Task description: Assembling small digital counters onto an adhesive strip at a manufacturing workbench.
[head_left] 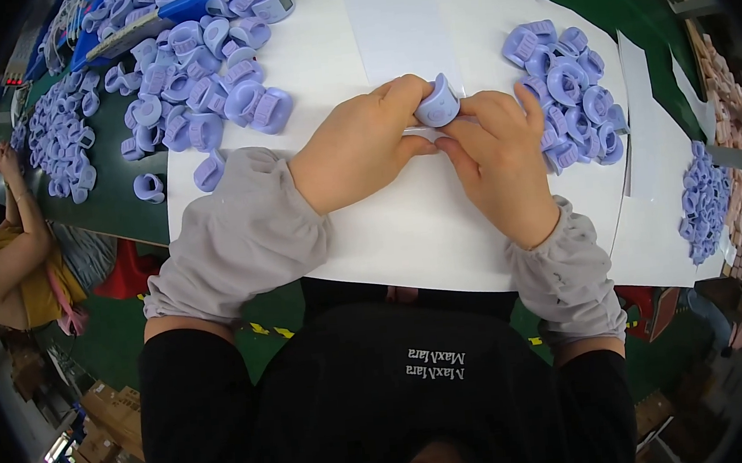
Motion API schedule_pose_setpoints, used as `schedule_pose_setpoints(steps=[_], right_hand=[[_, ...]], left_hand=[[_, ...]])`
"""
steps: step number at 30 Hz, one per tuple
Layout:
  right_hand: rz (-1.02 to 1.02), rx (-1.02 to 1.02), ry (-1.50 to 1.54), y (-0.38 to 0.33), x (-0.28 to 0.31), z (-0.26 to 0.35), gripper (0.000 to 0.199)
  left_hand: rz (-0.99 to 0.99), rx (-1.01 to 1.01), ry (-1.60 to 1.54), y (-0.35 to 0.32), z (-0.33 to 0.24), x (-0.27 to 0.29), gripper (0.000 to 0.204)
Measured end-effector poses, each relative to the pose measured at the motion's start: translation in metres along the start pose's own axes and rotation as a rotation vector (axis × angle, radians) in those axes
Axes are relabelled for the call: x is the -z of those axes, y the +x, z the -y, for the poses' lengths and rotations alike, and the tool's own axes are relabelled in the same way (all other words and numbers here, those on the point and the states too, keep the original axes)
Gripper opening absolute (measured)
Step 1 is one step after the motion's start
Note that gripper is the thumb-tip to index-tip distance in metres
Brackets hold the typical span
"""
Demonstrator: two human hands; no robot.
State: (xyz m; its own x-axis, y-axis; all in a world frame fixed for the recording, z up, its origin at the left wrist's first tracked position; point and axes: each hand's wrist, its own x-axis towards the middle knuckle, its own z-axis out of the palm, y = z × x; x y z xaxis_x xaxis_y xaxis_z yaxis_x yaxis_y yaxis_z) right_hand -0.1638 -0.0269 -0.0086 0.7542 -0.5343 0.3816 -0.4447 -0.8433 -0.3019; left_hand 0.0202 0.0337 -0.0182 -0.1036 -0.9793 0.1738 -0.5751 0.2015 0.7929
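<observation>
Both hands meet over the white work surface (380, 231), around one lavender plastic piece (438, 105) with a rounded, cup-like front and a raised tip. My left hand (363, 140) pinches it from the left, index finger above and thumb below. From the other side, fingers of my right hand (505, 154) press against it, with the thumb close to the left thumb. A thin pale edge shows between the thumbs; I cannot make out what it is. The fingers hide the underside of the piece.
A heap of similar ring-shaped lavender pieces (567, 82) lies right of my hands. Another pile (190, 80) is at the left, below a blue tray (158, 16). More pieces (62, 135) lie farther left, near another person's hands (8, 164). A further pile (705, 200) sits far right.
</observation>
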Motion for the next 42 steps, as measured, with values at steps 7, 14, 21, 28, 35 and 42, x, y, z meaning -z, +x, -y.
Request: schedule_pose_setpoints(steps=[7,14,21,28,35,42], right_hand=[[-0.114,0.011,0.056,-0.003,-0.004,0.002,0.017],[-0.074,-0.071,0.143,0.001,-0.002,0.001,0.015],[0.013,-0.072,0.213,0.004,0.006,0.004,0.012],[-0.108,-0.265,0.934,0.008,0.032,-0.014,0.008],[-0.137,-0.270,1.031,0.007,0.031,-0.008,0.008],[-0.221,-0.296,1.024,0.008,0.029,-0.008,0.011]], left_hand=[[-0.038,-0.055,0.079,0.001,0.002,-0.001,0.041],[-0.041,-0.065,0.068,0.001,0.001,0.000,0.041],[-0.011,-0.062,0.019,0.001,-0.001,0.007,0.043],[0.048,0.089,-0.368,0.011,-0.011,0.013,0.026],[-0.074,-0.070,-0.408,0.008,-0.021,-0.004,0.027],[-0.083,-0.040,-0.423,0.007,-0.018,-0.007,0.025]])
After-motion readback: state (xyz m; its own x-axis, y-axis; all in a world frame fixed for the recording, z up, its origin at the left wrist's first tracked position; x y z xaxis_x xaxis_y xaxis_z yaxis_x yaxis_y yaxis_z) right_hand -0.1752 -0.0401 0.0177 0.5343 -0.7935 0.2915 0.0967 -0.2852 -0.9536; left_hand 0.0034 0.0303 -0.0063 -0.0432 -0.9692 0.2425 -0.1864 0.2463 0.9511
